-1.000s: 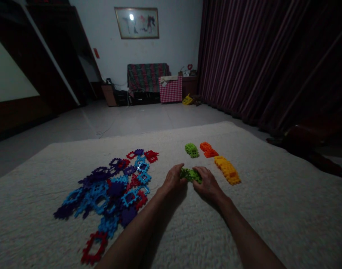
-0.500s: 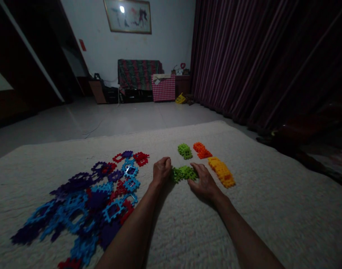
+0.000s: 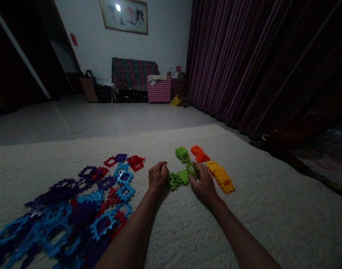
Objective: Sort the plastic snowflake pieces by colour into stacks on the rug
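Light green interlocking tiles (image 3: 183, 177) with notched edges lie between my hands on the pale quilted cover. My left hand (image 3: 157, 177) is closed beside their left end, its fingers curled; whatever it may hold is hidden. With thumb and fingers, my right hand (image 3: 203, 181) grips a green windowed tile (image 3: 191, 169), raised at the right end of the group. A stack of green tiles (image 3: 182, 154) lies just behind. Orange tiles (image 3: 199, 153) and a row of yellow tiles (image 3: 221, 177) lie beyond and to the right of my right hand.
A wide, loose heap of blue tiles (image 3: 125, 191), purple tiles (image 3: 86, 211) and red tiles (image 3: 136, 162) spreads left of my left arm. The quilted cover (image 3: 187, 231) ends at a tiled floor (image 3: 137, 119). Purple curtains (image 3: 229, 56) hang at the right.
The green tiles between my hands are more spread out, and my right hand now holds one windowed tile raised. The view has shifted slightly to the right.
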`<move>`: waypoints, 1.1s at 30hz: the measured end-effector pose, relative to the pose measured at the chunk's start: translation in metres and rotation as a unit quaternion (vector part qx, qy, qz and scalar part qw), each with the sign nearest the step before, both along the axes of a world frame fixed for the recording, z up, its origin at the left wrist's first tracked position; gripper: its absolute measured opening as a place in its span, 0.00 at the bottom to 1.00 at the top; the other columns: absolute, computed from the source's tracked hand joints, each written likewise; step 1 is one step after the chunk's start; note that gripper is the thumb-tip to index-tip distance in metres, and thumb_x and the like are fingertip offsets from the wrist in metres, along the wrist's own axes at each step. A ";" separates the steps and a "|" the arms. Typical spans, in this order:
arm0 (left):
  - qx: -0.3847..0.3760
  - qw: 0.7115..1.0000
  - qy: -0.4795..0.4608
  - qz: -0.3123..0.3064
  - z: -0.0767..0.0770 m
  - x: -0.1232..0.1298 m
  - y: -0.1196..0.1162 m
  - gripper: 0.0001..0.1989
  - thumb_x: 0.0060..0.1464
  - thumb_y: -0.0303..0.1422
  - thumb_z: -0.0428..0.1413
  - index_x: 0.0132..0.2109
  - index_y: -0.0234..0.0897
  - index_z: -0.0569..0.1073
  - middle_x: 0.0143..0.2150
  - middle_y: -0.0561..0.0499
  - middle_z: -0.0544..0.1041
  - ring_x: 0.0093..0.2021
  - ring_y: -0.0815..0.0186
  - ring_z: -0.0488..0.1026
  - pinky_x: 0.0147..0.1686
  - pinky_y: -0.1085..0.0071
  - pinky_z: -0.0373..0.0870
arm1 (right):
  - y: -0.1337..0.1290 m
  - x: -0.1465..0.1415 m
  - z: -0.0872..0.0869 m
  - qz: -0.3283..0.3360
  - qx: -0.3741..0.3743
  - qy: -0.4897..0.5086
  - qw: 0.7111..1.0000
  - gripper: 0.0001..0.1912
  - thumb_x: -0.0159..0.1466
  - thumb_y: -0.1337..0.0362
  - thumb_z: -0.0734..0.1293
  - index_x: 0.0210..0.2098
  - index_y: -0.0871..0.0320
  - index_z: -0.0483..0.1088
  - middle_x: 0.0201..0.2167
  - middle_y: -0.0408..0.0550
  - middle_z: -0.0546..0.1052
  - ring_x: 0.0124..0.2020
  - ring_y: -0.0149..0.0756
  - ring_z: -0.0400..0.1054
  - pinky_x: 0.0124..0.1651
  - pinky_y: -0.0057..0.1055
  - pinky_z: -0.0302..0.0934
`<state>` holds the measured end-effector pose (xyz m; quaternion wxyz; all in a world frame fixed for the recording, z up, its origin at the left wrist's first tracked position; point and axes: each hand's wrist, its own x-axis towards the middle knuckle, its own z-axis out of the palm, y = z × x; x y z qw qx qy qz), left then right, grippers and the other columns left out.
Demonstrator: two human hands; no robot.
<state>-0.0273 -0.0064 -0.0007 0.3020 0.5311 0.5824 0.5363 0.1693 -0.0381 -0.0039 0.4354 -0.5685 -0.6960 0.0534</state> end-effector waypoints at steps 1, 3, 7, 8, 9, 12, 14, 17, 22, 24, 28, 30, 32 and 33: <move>0.000 1.000 0.004 -0.002 -0.001 0.000 0.000 0.13 0.53 0.31 0.53 0.40 0.38 0.81 0.26 0.51 0.78 0.29 0.65 0.74 0.31 0.72 0.66 | 0.006 0.000 -0.001 -0.008 0.005 0.007 1.000 0.27 0.58 0.66 0.62 0.58 0.60 0.63 0.54 0.57 0.69 0.58 0.45 0.63 0.62 0.44 0.59; -0.003 1.000 0.019 -0.003 -0.002 0.000 0.000 0.14 0.54 0.31 0.52 0.41 0.37 0.81 0.26 0.51 0.79 0.29 0.65 0.75 0.32 0.73 0.66 | 0.020 -0.001 -0.002 -0.013 0.021 0.020 0.999 0.29 0.57 0.68 0.62 0.59 0.60 0.62 0.55 0.58 0.68 0.58 0.46 0.63 0.61 0.46 0.61; -0.006 0.998 0.055 -0.004 -0.004 0.001 0.002 0.15 0.56 0.32 0.50 0.43 0.35 0.81 0.28 0.50 0.80 0.30 0.66 0.75 0.33 0.73 0.66 | 0.051 -0.001 -0.001 0.011 0.061 0.011 0.998 0.33 0.55 0.73 0.60 0.61 0.58 0.61 0.57 0.57 0.67 0.59 0.47 0.62 0.62 0.49 0.60; -0.005 0.998 0.060 -0.005 -0.005 0.001 0.002 0.15 0.56 0.32 0.50 0.43 0.35 0.81 0.28 0.50 0.80 0.30 0.66 0.75 0.33 0.73 0.67 | 0.058 -0.001 -0.001 0.027 0.071 0.000 0.997 0.34 0.55 0.74 0.60 0.62 0.57 0.61 0.58 0.57 0.66 0.60 0.46 0.61 0.63 0.50 0.59; -0.004 0.998 0.061 -0.005 -0.004 0.001 0.002 0.15 0.56 0.32 0.50 0.43 0.35 0.81 0.28 0.50 0.80 0.30 0.66 0.75 0.33 0.73 0.67 | 0.064 0.000 -0.001 0.044 0.081 -0.013 0.996 0.34 0.55 0.75 0.59 0.62 0.57 0.60 0.58 0.57 0.66 0.61 0.46 0.61 0.64 0.51 0.58; -0.007 0.998 0.062 -0.002 -0.002 0.002 0.001 0.15 0.56 0.31 0.50 0.43 0.35 0.81 0.28 0.49 0.80 0.30 0.66 0.76 0.33 0.73 0.67 | 0.080 0.002 -0.005 0.089 0.112 -0.047 0.989 0.36 0.54 0.77 0.58 0.62 0.56 0.60 0.59 0.55 0.67 0.62 0.46 0.60 0.66 0.53 0.56; -0.004 0.998 0.069 0.004 0.000 0.002 -0.001 0.15 0.56 0.31 0.50 0.42 0.35 0.81 0.29 0.49 0.81 0.30 0.66 0.76 0.33 0.73 0.67 | 0.086 0.005 -0.011 0.103 0.127 -0.060 0.985 0.37 0.54 0.78 0.57 0.62 0.56 0.59 0.59 0.55 0.67 0.62 0.46 0.59 0.66 0.53 0.55; 0.004 0.997 0.077 0.005 0.001 0.002 -0.002 0.15 0.56 0.30 0.50 0.42 0.35 0.81 0.29 0.49 0.81 0.30 0.66 0.76 0.33 0.73 0.67 | 0.090 0.007 -0.017 0.119 0.135 -0.069 0.981 0.39 0.52 0.79 0.56 0.63 0.57 0.58 0.60 0.56 0.66 0.63 0.46 0.58 0.67 0.54 0.54; -0.009 0.998 0.065 0.005 0.001 0.002 -0.001 0.15 0.56 0.31 0.50 0.42 0.35 0.81 0.29 0.49 0.81 0.30 0.67 0.76 0.32 0.74 0.67 | 0.082 0.005 -0.013 0.098 0.123 -0.048 0.986 0.39 0.50 0.79 0.55 0.62 0.58 0.60 0.60 0.56 0.66 0.65 0.44 0.56 0.67 0.52 0.53; -0.007 0.997 0.071 0.006 0.001 0.001 -0.001 0.15 0.56 0.30 0.51 0.42 0.35 0.81 0.29 0.49 0.81 0.30 0.66 0.76 0.33 0.73 0.67 | 0.078 0.003 -0.009 0.058 0.094 -0.031 0.993 0.35 0.52 0.77 0.56 0.60 0.59 0.62 0.57 0.57 0.67 0.62 0.45 0.60 0.65 0.51 0.57; 0.001 0.997 0.081 0.010 0.001 0.001 -0.001 0.14 0.55 0.30 0.51 0.41 0.36 0.81 0.28 0.50 0.81 0.30 0.66 0.76 0.33 0.73 0.67 | 0.074 -0.007 0.001 -0.042 -0.007 -0.008 0.999 0.28 0.58 0.64 0.63 0.58 0.64 0.63 0.55 0.63 0.68 0.57 0.50 0.64 0.58 0.48 0.63; 0.002 0.997 0.080 0.009 0.000 0.001 -0.001 0.15 0.56 0.30 0.50 0.41 0.36 0.81 0.28 0.50 0.81 0.29 0.67 0.76 0.32 0.73 0.67 | 0.076 -0.013 0.006 -0.075 -0.055 -0.012 0.996 0.34 0.57 0.57 0.66 0.60 0.65 0.61 0.55 0.64 0.68 0.56 0.52 0.64 0.57 0.48 0.63; 0.007 0.997 0.081 0.006 -0.001 0.001 0.000 0.15 0.56 0.30 0.50 0.42 0.36 0.81 0.29 0.50 0.81 0.30 0.67 0.76 0.33 0.73 0.67 | 0.078 -0.019 0.011 -0.092 -0.097 -0.027 0.991 0.39 0.56 0.53 0.67 0.62 0.65 0.58 0.56 0.64 0.67 0.56 0.52 0.64 0.58 0.46 0.62; 0.009 0.997 0.082 0.004 -0.002 0.001 0.000 0.15 0.56 0.30 0.50 0.42 0.36 0.81 0.29 0.50 0.81 0.30 0.67 0.76 0.33 0.73 0.67 | 0.079 -0.022 0.013 -0.097 -0.114 -0.038 0.988 0.41 0.56 0.52 0.68 0.63 0.65 0.56 0.56 0.64 0.67 0.57 0.52 0.63 0.58 0.46 0.61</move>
